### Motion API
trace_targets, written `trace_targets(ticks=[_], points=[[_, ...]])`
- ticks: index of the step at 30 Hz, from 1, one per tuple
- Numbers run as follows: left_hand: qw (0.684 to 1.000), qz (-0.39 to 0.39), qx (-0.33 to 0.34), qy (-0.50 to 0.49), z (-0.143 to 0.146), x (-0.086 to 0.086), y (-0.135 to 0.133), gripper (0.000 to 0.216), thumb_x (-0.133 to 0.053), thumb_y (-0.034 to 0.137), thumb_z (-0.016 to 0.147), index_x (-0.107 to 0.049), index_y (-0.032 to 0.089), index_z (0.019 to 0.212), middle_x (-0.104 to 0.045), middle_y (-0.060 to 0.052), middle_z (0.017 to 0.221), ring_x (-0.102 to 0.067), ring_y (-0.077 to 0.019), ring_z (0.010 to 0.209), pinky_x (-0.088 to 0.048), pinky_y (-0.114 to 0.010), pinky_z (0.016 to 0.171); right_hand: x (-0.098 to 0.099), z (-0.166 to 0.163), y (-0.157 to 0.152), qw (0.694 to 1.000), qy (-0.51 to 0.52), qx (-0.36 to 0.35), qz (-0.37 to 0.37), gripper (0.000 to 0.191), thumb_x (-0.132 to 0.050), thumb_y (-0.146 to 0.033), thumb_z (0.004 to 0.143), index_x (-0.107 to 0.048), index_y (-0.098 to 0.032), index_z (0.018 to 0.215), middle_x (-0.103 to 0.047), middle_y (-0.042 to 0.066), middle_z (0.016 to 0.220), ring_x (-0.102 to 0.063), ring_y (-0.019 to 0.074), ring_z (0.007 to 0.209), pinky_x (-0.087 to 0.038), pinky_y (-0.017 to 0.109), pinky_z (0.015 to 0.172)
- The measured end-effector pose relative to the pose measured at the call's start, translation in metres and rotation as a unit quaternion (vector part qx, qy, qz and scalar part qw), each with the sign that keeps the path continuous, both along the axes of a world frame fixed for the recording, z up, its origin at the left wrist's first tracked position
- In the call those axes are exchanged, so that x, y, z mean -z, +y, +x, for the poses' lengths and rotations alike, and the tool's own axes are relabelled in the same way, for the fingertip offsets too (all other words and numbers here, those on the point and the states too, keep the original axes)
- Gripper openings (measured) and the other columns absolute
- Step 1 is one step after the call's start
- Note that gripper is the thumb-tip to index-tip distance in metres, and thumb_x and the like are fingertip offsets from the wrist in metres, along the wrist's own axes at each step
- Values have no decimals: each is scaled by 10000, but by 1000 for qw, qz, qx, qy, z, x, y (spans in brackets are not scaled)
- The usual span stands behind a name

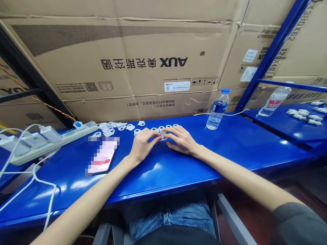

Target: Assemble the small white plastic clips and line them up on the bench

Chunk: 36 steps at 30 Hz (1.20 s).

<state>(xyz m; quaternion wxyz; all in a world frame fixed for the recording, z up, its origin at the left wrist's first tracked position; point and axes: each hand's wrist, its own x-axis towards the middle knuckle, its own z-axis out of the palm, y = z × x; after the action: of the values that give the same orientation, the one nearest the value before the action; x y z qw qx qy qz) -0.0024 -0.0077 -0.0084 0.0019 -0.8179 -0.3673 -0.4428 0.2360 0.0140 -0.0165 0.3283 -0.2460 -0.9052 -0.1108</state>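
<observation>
A small whitish plastic piece (162,136) is between the fingertips of both hands, just above the blue table. My left hand (142,145) pinches it from the left, thumb against fingers. From the other side my right hand (183,140) has its curved fingers closed in on the same piece. A small reddish spot shows at the left fingertips, too small to make out. Behind the hands stands a row of small white ring-shaped plastic parts (168,126), partly covered by the fingers. More of these white parts (112,128) lie in a loose pile to the left.
A phone (103,158) lies left on the blue table (163,170). Beyond it are a power strip (68,139) with chargers and white cables. A water bottle (217,110) stands right. Another bottle (274,100) and white parts are on the adjoining table. Large cartons (143,41) wall the back.
</observation>
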Motion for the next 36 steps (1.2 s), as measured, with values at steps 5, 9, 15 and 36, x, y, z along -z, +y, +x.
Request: trace_targets(ticks=[5, 9, 15, 36], points=[[1000, 2, -6, 7, -1, 2, 2, 255, -610, 421, 1037, -762, 233, 956, -760, -38, 933, -655, -184, 823, -583, -361, 828, 0, 0, 0, 1000, 5, -15, 10, 272, -617, -240, 996, -712, -264, 1249, -693, 95, 1413, -646, 278, 1265, -554, 487, 1045], [1000, 8, -15, 2, -3, 5, 2, 227, -627, 396, 1028, -783, 232, 1011, -705, -40, 994, -651, -154, 799, -582, -318, 779, 1, 1, 1, 1000, 7, -8, 2, 291, -626, -242, 988, -701, -277, 1268, -681, 95, 1431, -642, 281, 1275, -538, 520, 1077], [999, -2, -23, 27, 0, 3, 0, 214, -604, 319, 1018, -776, 253, 1126, -673, -52, 1075, -661, -164, 861, -583, -312, 778, 3, 4, 4, 999, 36, -9, 2, 323, -637, -252, 984, -676, -271, 1305, -665, 107, 1452, -632, 288, 1297, -549, 514, 1064], [997, -27, -51, -47, 5, -1, -3, 209, -643, 374, 987, -789, 226, 984, -674, -33, 1002, -509, -91, 608, -464, -253, 575, 3, 3, 3, 998, 45, -29, 23, 294, -626, -254, 998, -659, -251, 1291, -668, 116, 1448, -657, 271, 1278, -562, 490, 1059]])
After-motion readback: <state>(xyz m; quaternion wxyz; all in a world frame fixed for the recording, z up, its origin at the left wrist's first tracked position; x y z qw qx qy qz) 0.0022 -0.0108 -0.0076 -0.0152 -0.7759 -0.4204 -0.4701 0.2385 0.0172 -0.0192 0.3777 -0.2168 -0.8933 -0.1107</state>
